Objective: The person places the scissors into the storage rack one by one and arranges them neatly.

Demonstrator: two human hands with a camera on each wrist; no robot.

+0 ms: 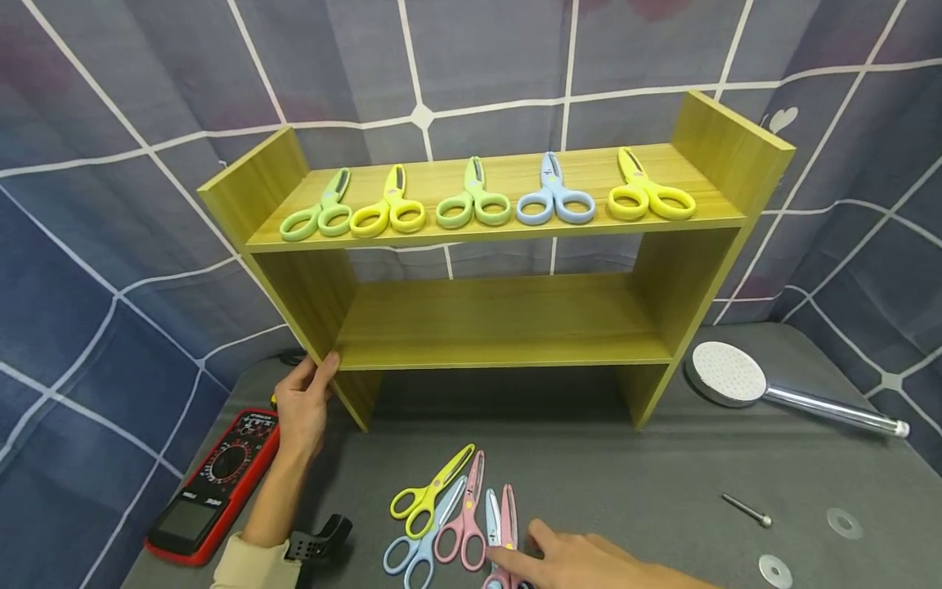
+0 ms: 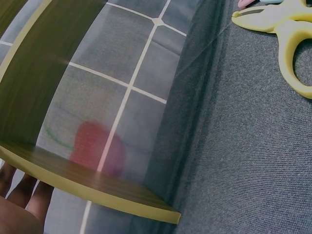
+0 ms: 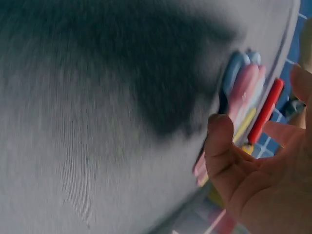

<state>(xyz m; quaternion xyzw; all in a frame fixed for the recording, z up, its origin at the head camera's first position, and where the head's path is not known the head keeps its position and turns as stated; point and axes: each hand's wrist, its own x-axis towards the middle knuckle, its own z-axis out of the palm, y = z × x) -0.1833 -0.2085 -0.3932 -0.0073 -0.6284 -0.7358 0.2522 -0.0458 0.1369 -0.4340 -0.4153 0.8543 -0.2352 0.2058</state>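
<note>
A yellow-green wooden shelf (image 1: pixel 500 323) stands on the grey table. Its top board carries a row of several scissors (image 1: pixel 471 204) in green, yellow and blue. My left hand (image 1: pixel 312 384) grips the shelf's left side panel (image 2: pixel 97 190) low down, thumb on the front edge and fingers (image 2: pixel 24 195) behind it. A loose pile of scissors lies in front: yellow scissors (image 1: pixel 430 495) (image 2: pixel 287 39), pink scissors (image 1: pixel 464 523), blue scissors (image 1: pixel 419 548). My right hand (image 1: pixel 526 546) (image 3: pixel 243 165) reaches over the pile (image 3: pixel 243 92) with its fingertips at another pink pair (image 1: pixel 506 519), holding nothing.
A red multimeter (image 1: pixel 213 483) lies left of the shelf, with a black clip (image 1: pixel 320 540) near my left wrist. A chrome shower head (image 1: pixel 732 374) lies at the right, with a screw (image 1: pixel 746 510) and two washers (image 1: pixel 844 522) nearby. A checked cloth hangs behind.
</note>
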